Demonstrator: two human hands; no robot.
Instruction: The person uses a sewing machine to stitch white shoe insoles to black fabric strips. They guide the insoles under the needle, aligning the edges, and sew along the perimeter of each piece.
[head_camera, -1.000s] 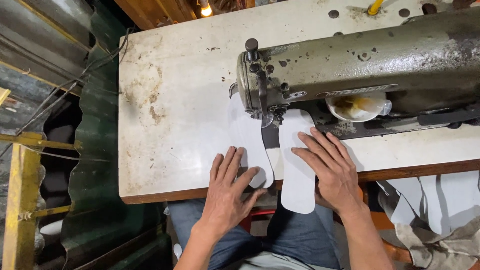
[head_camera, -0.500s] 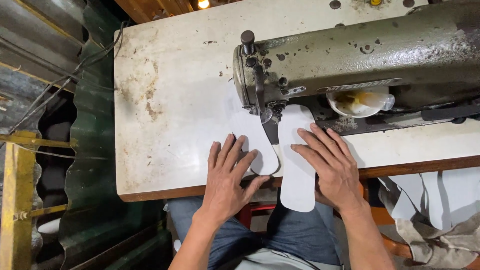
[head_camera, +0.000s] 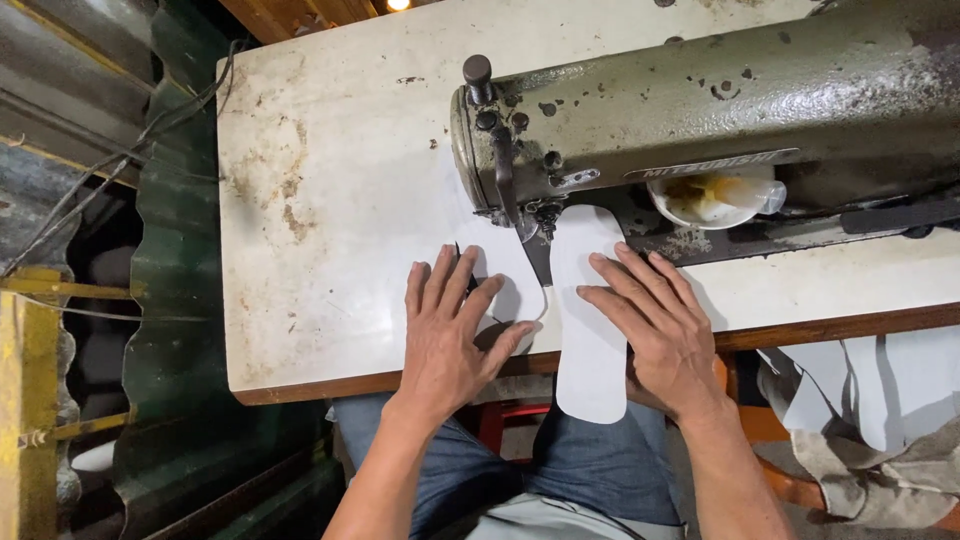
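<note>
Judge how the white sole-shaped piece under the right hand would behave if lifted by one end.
The white piece overhangs the table edge without drooping, so it is probably fairly stiff. It looks thin and flat, so likely light. The right hand presses it flat, which suggests it slides easily.

One head-worn view, aimed steeply downward and set close.
The table (head_camera: 330, 200) is seen from above its near edge; the sewing machine (head_camera: 700, 110) is cut off far right, the lap is seen at the bottom, and corrugated sheeting (head_camera: 160, 300) is seen left.
</note>
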